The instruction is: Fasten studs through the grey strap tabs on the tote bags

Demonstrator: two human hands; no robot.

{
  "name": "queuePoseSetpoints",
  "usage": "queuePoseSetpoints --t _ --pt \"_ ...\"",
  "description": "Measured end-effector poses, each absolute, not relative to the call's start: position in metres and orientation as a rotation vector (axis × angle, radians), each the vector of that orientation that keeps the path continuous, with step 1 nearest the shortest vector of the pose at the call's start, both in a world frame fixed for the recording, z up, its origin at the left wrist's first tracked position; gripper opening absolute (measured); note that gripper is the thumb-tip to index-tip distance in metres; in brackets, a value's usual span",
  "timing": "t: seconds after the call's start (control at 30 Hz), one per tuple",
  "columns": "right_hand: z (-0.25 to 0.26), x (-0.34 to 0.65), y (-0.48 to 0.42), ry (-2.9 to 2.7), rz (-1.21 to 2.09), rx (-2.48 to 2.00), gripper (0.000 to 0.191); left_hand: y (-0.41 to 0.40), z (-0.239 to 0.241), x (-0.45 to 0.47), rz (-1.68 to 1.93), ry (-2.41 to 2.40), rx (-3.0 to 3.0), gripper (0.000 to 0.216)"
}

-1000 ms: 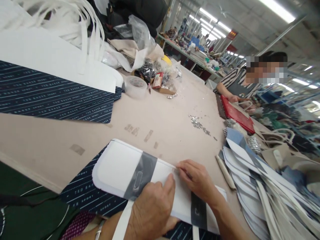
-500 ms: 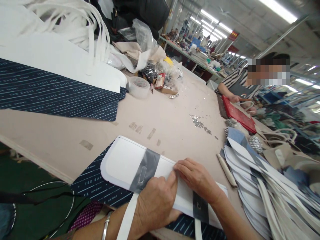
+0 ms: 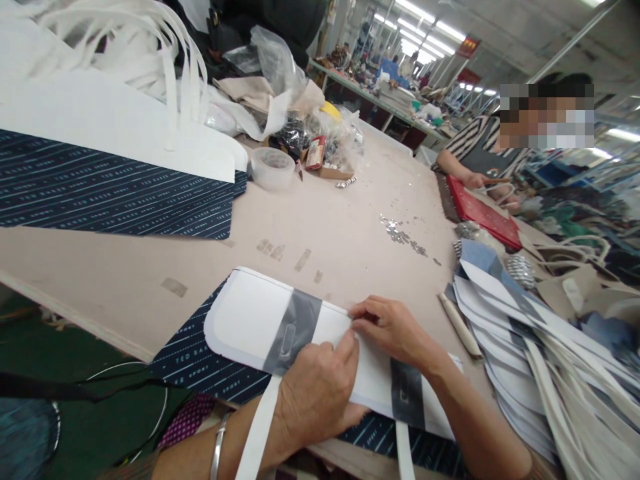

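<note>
A white bag panel with rounded corners lies tilted in front of me, crossed by two grey bands with stitched slots. White straps hang from its near edge. Dark blue printed fabric shows beneath it. My left hand, fingers curled, is closed on the panel's middle, its index finger reaching toward the far edge. My right hand pinches that far edge between thumb and fingers, beside the left fingertip. Whatever lies between the fingertips is too small to make out.
More printed fabric lies at left under a white sheet. A tape roll and small metal pieces are farther back. At right are a stick-like tool, stacked panels and a person with a red tray.
My right fingers have shifted slightly at the panel's far edge, thumb and index now drawn closer together. The left hand stays nearly in place. The whole view has shifted a little.
</note>
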State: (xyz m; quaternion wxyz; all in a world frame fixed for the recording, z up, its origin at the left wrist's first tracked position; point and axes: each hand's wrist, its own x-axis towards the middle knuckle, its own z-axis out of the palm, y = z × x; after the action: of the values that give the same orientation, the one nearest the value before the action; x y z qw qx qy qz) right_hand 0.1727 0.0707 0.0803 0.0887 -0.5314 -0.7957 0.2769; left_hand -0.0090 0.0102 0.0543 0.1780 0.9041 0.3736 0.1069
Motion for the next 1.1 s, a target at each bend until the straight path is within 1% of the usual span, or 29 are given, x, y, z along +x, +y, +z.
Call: queuePoseSetpoints --t 0.07,0.13,0.2,0.3,0.37,0.43,0.57,0.67,0.7,0.77,0.83,0.9,1.0,1.1 --pt "0.083 0.177 0.068 -2.288 0.843 -1.615 0.015 0.01 0.055 -0.01 0.29 1.061 2.551 0.066" --pt "0.087 0.192 0.064 -2.164 0.754 -1.666 0.018 0.01 0.055 -0.01 0.282 1.062 2.542 0.068" --pt "0.089 0.22 0.059 -2.017 0.497 -1.799 0.025 0.01 0.054 -0.01 0.289 1.057 2.519 0.08" --pt "0.082 0.278 0.05 -1.885 -0.003 -2.175 0.034 0.009 0.054 -0.007 0.286 1.089 2.46 0.102" --pt "0.07 0.314 0.042 -1.898 -0.225 -2.396 0.041 0.01 0.054 -0.004 0.248 1.15 2.432 0.104" --pt "0.057 0.34 0.035 -1.916 -0.274 -2.51 0.047 0.01 0.055 -0.001 0.21 1.221 2.423 0.098" --pt "0.044 0.359 0.03 -1.812 -0.105 -2.509 0.048 0.011 0.056 0.003 0.21 1.291 2.444 0.086" --pt "0.054 0.352 0.03 -1.411 0.098 -2.454 0.046 0.01 0.056 0.003 0.208 1.299 2.466 0.081" --pt "0.06 0.346 0.03 -1.219 0.188 -2.359 0.045 0.01 0.056 0.003 0.202 1.298 2.478 0.08" --pt "0.074 0.328 0.028 -0.885 0.403 -2.009 0.041 0.01 0.055 0.003 0.194 1.296 2.506 0.078" --pt "0.085 0.302 0.026 -0.691 0.634 -1.596 0.036 0.01 0.054 0.003 0.201 1.29 2.529 0.076" --pt "0.091 0.272 0.026 -0.605 0.824 -1.31 0.033 0.01 0.053 0.003 0.214 1.286 2.54 0.073" --pt "0.089 0.229 0.032 -0.556 1.009 -1.08 0.025 0.01 0.053 0.003 0.22 1.283 2.549 0.07" --pt "0.079 0.2 0.043 -0.513 1.117 -0.958 0.014 0.01 0.052 0.003 0.226 1.284 2.564 0.07"
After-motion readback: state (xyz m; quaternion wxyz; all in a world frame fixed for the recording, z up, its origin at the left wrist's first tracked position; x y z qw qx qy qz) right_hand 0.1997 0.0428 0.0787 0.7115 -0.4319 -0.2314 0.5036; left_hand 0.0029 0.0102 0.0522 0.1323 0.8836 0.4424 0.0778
